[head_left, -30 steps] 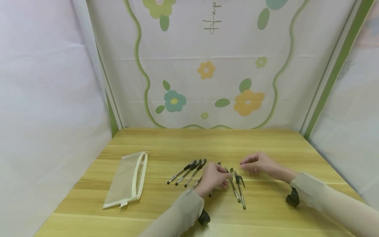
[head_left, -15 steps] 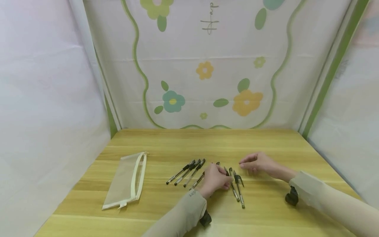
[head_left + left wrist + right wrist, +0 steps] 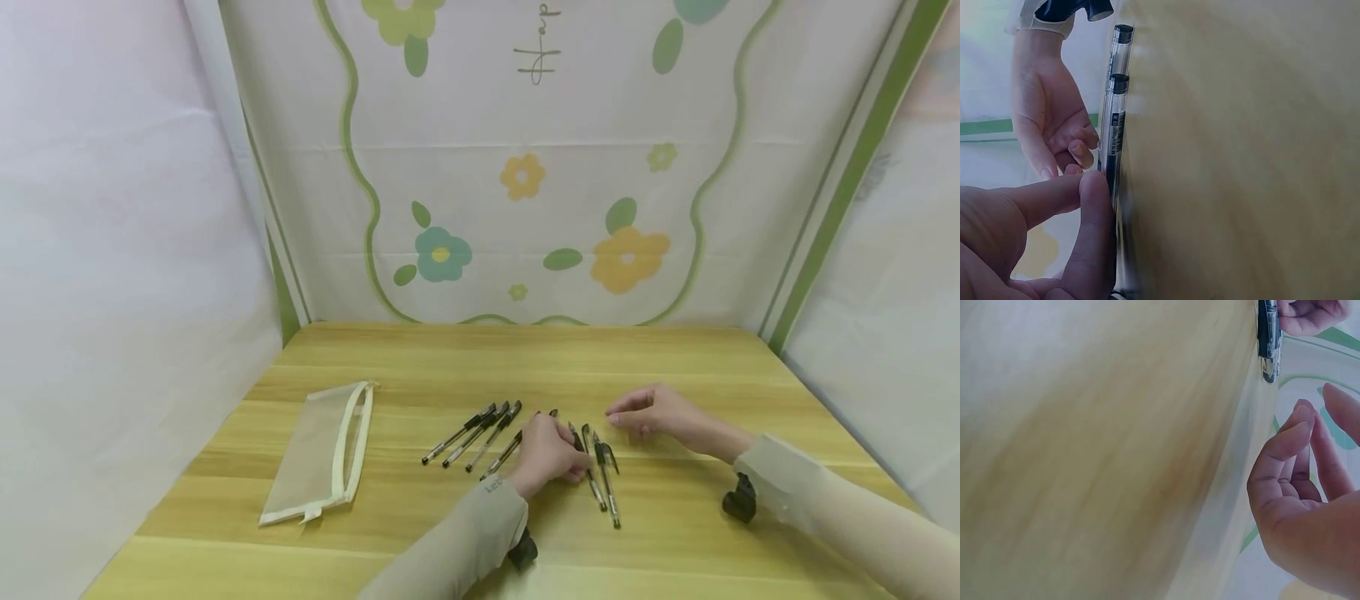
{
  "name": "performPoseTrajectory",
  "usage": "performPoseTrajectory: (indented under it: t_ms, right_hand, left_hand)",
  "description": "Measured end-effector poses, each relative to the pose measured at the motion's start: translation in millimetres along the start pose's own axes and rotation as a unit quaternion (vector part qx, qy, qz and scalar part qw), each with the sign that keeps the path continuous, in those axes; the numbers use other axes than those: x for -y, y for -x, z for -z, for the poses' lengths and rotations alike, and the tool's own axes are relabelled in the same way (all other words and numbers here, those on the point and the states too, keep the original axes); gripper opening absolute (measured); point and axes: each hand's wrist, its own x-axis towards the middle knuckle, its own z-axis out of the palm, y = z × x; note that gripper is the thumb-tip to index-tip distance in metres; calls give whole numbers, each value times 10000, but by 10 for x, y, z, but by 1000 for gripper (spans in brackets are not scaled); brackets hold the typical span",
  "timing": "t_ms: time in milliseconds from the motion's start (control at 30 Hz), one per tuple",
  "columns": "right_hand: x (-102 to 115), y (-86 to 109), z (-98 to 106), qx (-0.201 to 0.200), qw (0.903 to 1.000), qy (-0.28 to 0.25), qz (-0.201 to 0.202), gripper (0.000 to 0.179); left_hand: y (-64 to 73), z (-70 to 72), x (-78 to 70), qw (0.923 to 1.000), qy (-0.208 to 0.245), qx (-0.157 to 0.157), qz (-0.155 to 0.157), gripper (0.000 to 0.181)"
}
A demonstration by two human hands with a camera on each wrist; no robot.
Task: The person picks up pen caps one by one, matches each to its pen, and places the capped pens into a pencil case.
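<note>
Just beside the fingertips of the L hand (image 3: 549, 450), on their R side, lay slim clear-barrelled gel pens (image 3: 609, 496) w/ black grips & at least one bare pointed tip. L thumb & forefinger tips were pressed tog.; couldn't tell if they pinched a pen. One barrel's dark label (image 3: 1116, 131) had print too small to read. L of those fingers: three capped gel pens (image 3: 478, 429), approx. parallel, plus a fourth pen (image 3: 502, 456) partly under the hand. Well apart, further L, a flat see-thru pouch (image 3: 311, 454), cream trim & zip. R hand (image 3: 663, 417), fingers loosely curled, hung near the pens' R side. Under both: smooth wood-grain table (image 3: 675, 533). Beyond the fingers, creased fabric backdrop (image 3: 480, 117), flowers, "Hap" printed sideways. L cuff (image 3: 495, 508) lettering unclear.
</note>
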Motion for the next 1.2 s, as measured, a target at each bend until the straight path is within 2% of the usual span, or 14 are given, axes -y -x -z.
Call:
performPoseTrajectory:
  t_ms: [167, 333, 533, 700, 967, 1200]
  right_hand:
    - [-13, -4, -3, 33, 9999, -133, -62, 37]
    - [-35, -15, -2, 111, 9995, -299, -83, 36]
    - [-31, -23, 5, 109, 9995, -266, -89, 38]
    - [-13, -17, 9, 109, 9995, -258, -121, 38]
    - [-5, -7, -6, 293, 9988, -384, -91, 35]
    - [-14, -14, 4, 305, 9987, -399, -87, 35]
  left_hand:
    - [7, 17, 3, 10000, -44, 46, -42, 23]
    - [22, 8, -17, 9996, -209, 169, 4, 42]
    - [47, -8, -31, 9993, -348, 163, -28, 25]
    - [58, 10, -39, 9991, -367, 205, 4, 22]
    - [57, 76, -34, 9952, -927, 299, -12, 22]
    - [61, 97, -25, 9913, -1260, 319, -180, 19]
